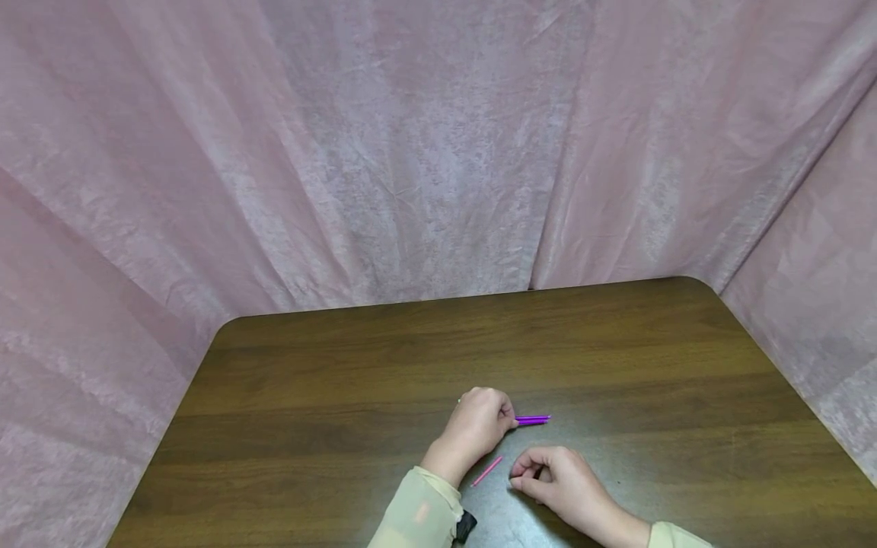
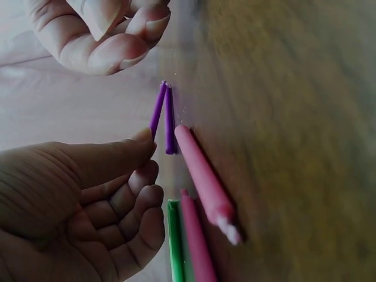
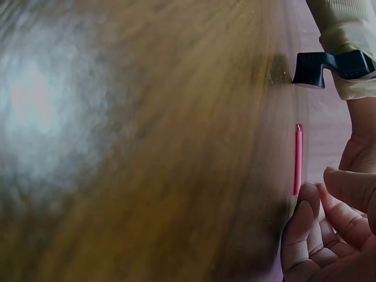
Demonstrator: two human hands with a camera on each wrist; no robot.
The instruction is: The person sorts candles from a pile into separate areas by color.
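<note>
Two pink sticks (image 2: 202, 173) show from left wrist, one from head.

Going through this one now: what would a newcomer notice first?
Probably the two purple sticks, vivid above the brown table in the head view, one of them pinched by the left hand. Next, perhaps, the pink stick lying just left of the right hand. Pale pink drapes also stand out behind the table.

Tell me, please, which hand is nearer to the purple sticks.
Left: the left hand pinches one of the purple sticks; the right hand is apart from them, nearer the person.
</note>
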